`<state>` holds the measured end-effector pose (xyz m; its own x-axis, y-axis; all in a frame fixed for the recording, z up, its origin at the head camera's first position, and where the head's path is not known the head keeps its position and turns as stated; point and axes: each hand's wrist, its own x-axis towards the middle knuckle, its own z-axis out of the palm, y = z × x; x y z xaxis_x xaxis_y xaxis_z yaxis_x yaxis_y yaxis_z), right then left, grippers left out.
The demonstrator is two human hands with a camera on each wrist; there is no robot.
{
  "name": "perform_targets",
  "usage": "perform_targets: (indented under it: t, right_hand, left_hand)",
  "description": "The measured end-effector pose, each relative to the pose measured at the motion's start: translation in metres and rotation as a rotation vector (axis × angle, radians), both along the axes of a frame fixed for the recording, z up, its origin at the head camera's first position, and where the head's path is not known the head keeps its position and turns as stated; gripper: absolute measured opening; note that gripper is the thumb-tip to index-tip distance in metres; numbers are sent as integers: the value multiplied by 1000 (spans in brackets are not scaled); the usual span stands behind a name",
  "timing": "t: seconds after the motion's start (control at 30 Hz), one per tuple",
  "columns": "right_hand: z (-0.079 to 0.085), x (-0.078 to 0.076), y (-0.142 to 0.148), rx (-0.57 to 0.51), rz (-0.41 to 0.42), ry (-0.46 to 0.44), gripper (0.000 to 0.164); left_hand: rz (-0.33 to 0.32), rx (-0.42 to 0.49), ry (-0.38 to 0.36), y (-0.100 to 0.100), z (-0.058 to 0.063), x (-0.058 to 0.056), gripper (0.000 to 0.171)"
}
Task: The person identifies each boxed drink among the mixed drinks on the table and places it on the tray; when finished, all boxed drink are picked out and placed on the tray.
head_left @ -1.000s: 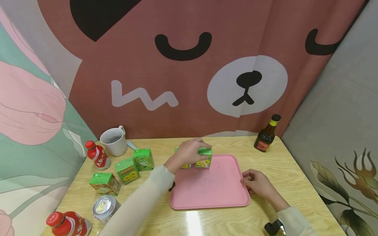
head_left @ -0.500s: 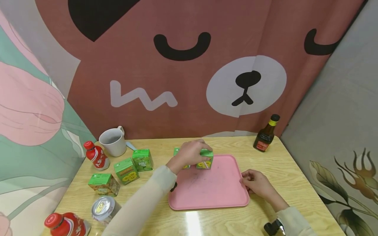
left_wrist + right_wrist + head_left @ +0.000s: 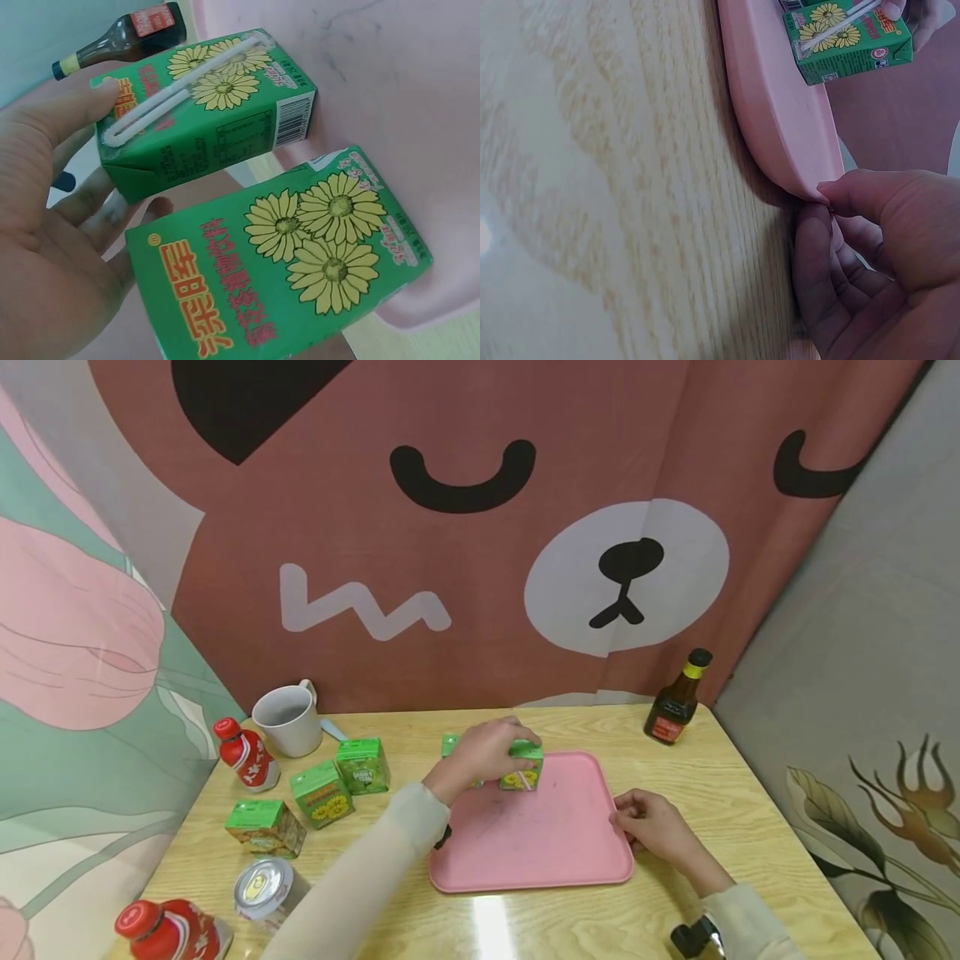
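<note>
My left hand (image 3: 483,752) reaches over the back left part of a pink tray (image 3: 532,852). It grips a green drink carton (image 3: 202,150) with yellow flowers and a white straw on its side, the thumb on one face and fingers behind. A second green flower carton (image 3: 277,262) stands beside it, close to the fingertips; in the head view the hand hides most of that one. At the tray's right edge, my right hand (image 3: 656,827) pinches the rim between thumb and curled fingers.
Left on the wooden table stand several green cartons (image 3: 322,793), a silver can (image 3: 266,893), two red-capped bottles (image 3: 247,756) and a white mug (image 3: 288,718) with a pale blue handle-like piece (image 3: 332,729) beside it. A dark sauce bottle (image 3: 672,706) is at back right.
The left hand and its carton have shifted slightly to the right over the tray. The right hand stays at the tray's edge, and the other things keep their places.
</note>
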<state>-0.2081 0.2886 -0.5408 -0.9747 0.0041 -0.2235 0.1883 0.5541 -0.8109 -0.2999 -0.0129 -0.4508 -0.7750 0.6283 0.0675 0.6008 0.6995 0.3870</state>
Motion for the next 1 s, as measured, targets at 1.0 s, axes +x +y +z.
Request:
perform_targets:
  t: [1.0]
  right_hand:
    - [1,-3,4,-7,57,-4,26]
  left_hand:
    - [589,-50,155,-200,44,103,58]
